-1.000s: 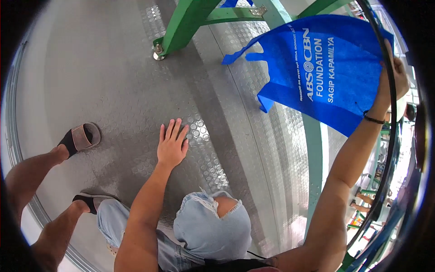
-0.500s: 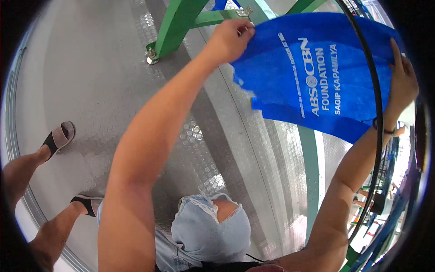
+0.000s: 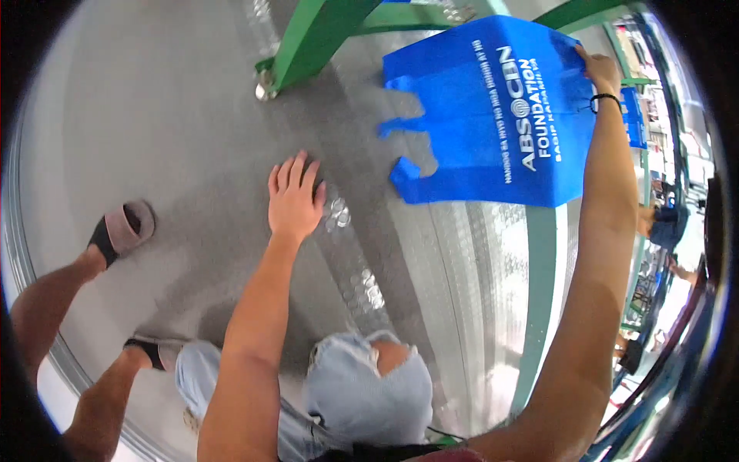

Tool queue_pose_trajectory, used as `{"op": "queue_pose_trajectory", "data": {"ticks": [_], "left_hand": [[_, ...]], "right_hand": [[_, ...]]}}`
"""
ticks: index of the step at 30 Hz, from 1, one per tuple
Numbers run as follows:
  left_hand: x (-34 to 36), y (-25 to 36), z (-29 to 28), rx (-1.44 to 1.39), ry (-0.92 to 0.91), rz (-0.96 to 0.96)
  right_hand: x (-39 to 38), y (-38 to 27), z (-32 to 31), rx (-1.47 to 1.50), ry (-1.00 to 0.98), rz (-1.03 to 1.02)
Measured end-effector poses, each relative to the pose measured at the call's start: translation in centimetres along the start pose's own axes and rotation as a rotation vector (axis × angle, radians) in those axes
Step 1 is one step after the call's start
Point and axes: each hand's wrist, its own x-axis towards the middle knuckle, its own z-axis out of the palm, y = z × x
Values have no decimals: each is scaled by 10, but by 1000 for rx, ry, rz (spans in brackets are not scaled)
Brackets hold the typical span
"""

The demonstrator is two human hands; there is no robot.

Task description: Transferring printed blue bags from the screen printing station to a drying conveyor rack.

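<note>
A blue fabric bag (image 3: 462, 92) with white printing hangs sideways ahead of me, its panel spread fairly flat. Its left edge is uneven, with rounded gaps and narrow strips that look like handles. My right hand (image 3: 602, 73), a dark band on its wrist, pinches the bag's upper right edge. Well to the left of the bag, my left hand (image 3: 296, 200) is held out over the grey floor. Its fingers are spread and hold nothing.
A green metal leg (image 3: 319, 38) with a round foot stands behind the bag at upper left. A person's slippered foot (image 3: 127, 231) rests on the patterned floor (image 3: 192, 115). A torn denim knee (image 3: 369, 393) is below. More blue material (image 3: 633, 119) shows at right.
My left hand has let go of the bag and moved down and left, opening. My right hand still holds the bag and has shifted left. The black cable across the right side is gone.
</note>
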Motion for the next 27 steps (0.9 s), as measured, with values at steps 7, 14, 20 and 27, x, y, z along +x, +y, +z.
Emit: {"op": "queue_pose_trajectory", "data": {"ticks": [7, 14, 20, 27], "left_hand": [[-15, -15, 4, 28, -30, -8], [-21, -18, 9, 25, -67, -20], [-16, -9, 16, 3, -29, 22], [-19, -19, 19, -30, 11, 30]], "right_hand": [[-4, 0, 58, 90, 97, 231], [-127, -46, 13, 778, 259, -32], [-351, -70, 1, 257, 276, -204], [-348, -71, 30, 257, 169, -144]]}}
